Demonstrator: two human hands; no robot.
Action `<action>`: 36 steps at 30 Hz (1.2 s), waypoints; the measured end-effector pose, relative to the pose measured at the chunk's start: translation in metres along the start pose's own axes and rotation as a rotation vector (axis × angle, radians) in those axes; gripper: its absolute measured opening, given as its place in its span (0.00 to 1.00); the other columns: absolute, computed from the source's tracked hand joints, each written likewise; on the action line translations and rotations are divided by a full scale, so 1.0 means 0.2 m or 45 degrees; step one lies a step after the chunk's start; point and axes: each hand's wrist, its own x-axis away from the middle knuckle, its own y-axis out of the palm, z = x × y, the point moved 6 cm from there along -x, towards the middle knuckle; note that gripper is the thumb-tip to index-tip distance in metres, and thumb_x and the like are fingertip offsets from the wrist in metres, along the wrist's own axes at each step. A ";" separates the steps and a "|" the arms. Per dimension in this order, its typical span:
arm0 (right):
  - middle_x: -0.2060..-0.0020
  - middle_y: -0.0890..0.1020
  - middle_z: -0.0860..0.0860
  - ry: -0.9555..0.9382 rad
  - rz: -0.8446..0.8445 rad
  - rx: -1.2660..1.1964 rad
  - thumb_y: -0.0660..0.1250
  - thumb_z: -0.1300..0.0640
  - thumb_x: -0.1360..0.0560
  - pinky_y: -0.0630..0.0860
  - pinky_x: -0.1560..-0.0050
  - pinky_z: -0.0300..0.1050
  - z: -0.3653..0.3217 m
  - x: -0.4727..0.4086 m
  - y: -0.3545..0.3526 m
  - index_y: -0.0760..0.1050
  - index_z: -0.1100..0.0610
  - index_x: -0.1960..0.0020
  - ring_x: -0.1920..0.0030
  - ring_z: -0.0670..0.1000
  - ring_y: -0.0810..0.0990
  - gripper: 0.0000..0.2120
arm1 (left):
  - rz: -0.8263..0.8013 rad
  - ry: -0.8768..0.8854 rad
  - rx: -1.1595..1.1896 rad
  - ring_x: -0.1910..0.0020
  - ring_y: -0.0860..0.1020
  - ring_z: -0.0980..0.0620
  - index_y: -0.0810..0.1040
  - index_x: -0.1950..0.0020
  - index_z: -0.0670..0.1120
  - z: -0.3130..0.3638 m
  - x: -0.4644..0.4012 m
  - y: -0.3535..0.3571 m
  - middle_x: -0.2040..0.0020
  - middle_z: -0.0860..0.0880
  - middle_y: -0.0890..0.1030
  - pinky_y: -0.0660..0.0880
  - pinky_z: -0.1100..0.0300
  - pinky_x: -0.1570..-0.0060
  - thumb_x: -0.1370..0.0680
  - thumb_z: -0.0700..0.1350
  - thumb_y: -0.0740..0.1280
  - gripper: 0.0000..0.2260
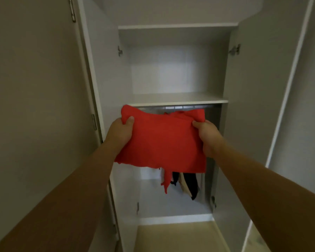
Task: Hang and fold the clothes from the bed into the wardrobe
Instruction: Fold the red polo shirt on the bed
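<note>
A: Where the folded red garment (162, 140) hangs in front of the wardrobe (231, 124), it hides most of the hanging rail (180, 107) and the upper part of the clothes below the shelf (176, 101).

B: Noted. Visible below the garment: dark and pale hanging clothes (188, 184), lower ends only; item count cannot be told.

A: Left hand (119, 132) grips the garment's left edge, thumb on top, fingers curled underneath and hidden. Right hand (206, 135) grips the right edge, same manner.

B: Garment position: held just below the shelf's front edge, not on it. Compartment above the shelf: nothing seen in it.

A: Both doors stand open, cut off by the frame. No writing legible.
</note>
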 end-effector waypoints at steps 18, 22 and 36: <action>0.42 0.77 0.55 -0.113 -0.106 0.073 0.57 0.58 0.18 0.73 0.50 0.54 -0.16 -2.64 0.63 0.67 0.57 0.31 0.47 0.56 0.77 0.16 | 0.126 0.191 -0.158 0.40 0.75 0.40 0.73 0.34 0.40 0.04 -2.57 0.84 0.38 0.39 0.77 0.68 0.55 0.47 0.18 0.55 0.56 0.22; 0.43 0.77 0.55 -0.127 -0.180 0.040 0.56 0.58 0.18 0.73 0.48 0.54 -0.23 -3.13 0.84 0.66 0.57 0.30 0.47 0.55 0.77 0.16 | 0.214 0.190 -0.261 0.40 0.75 0.39 0.72 0.34 0.39 0.09 -3.04 0.89 0.38 0.38 0.77 0.69 0.52 0.44 0.17 0.55 0.55 0.23; 0.43 0.77 0.57 -0.507 0.055 0.251 0.57 0.56 0.19 0.74 0.45 0.52 -0.21 -4.46 1.41 0.68 0.59 0.34 0.46 0.56 0.77 0.15 | 0.332 0.075 -0.460 0.35 0.72 0.37 0.71 0.33 0.36 -0.08 -4.41 1.14 0.34 0.36 0.73 0.67 0.50 0.37 0.18 0.52 0.56 0.22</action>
